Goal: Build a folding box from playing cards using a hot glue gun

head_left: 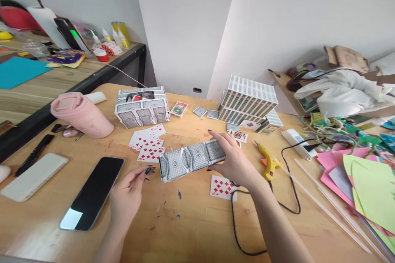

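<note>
My right hand (233,159) grips the right end of a long strip built of grey-backed playing cards (191,158), thumb below and fingers above. Curved card edges stand up along its face, and it is tilted over the table. By its left end, my left hand (127,192) is closed with fingertips pinched together, apart from the strip; what they hold, if anything, is too small to make out. Loose diamond cards (151,148) lie face up behind the left hand. Under my right wrist rests a ten of diamonds (221,188).
A card-built box (142,109) and a stack of card boxes (248,98) stand at the back. On the right are a yellow glue gun (269,162) with its cord, a power strip (298,144) and glue sticks (333,209). A phone (92,193) and pink tumbler (82,114) occupy the left.
</note>
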`<move>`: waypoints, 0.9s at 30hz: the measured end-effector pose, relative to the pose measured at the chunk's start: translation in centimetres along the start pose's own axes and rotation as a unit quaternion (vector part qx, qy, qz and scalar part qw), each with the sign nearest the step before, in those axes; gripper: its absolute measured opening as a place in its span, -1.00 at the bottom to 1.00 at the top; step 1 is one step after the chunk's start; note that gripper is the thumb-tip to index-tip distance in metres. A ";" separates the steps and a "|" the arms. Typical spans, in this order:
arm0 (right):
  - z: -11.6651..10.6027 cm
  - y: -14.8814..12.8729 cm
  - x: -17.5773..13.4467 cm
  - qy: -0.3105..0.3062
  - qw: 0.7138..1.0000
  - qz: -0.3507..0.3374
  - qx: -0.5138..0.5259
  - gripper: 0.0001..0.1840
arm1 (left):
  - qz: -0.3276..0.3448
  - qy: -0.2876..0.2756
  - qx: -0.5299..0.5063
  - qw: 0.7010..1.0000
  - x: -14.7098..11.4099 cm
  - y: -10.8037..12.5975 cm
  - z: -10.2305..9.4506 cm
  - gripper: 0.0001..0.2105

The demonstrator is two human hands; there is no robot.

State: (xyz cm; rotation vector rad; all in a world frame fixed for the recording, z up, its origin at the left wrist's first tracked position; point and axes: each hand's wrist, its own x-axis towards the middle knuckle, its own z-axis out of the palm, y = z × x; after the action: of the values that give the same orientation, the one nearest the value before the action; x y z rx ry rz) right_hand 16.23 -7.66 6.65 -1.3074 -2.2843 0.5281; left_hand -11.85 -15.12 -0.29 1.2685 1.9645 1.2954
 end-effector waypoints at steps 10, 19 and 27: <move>3.9 3.7 0.5 0.173 0.978 -0.051 -0.103 -0.51 | 0.055 -0.054 -0.012 0.997 -0.9 0.6 1.8 -0.83; 4.7 3.4 -0.9 0.129 0.991 -0.039 0.002 -0.56 | 0.148 -0.111 0.002 0.983 -2.5 1.0 3.8 -0.89; 5.5 -1.9 -3.2 -0.089 0.907 0.145 0.385 -0.72 | 0.382 -0.103 0.066 0.916 -1.9 5.1 5.6 -0.81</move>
State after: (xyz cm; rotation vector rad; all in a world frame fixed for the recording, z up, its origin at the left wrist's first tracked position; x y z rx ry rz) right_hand 13.30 -11.92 2.52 -1.1920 -1.6815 1.5170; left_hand -4.38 -13.54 1.52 2.2770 1.4571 1.2770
